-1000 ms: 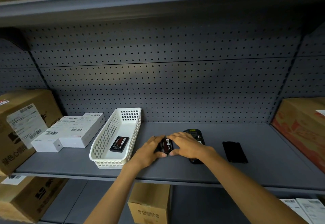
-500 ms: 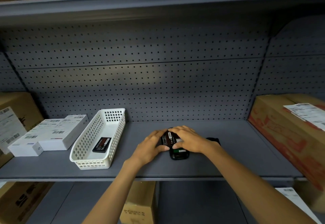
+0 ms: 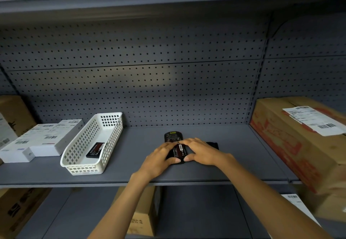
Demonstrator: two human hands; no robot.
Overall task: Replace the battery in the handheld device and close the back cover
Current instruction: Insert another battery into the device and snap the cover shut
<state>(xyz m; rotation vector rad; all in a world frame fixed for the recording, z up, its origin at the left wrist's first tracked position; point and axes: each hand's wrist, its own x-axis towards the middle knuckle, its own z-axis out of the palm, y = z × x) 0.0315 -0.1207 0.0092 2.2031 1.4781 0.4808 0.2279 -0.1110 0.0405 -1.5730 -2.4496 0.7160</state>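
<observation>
Battery [image 3: 178, 151] pressed into handheld device [image 3: 173, 136] | both hands' fingers flat, steadying | back cover [image 3: 212, 145] waiting at 3 o'clock

Device [image 3: 172, 137]: black handheld, lying flat, back up, on grey shelf [image 3: 131, 171], long axis running away from viewer. Far end exposed; near part hidden under battery and fingers.

Battery [image 3: 178, 150]: black slab, red-and-white label up, lying in device's open back; whether fully seated cannot tell.

Spare battery [image 3: 95, 149]: same black-and-red kind, flat on floor of white basket [image 3: 82, 165], well left of device.

Cover [image 3: 212, 145]: flat black piece on shelf just right of device, mostly hidden.
</observation>
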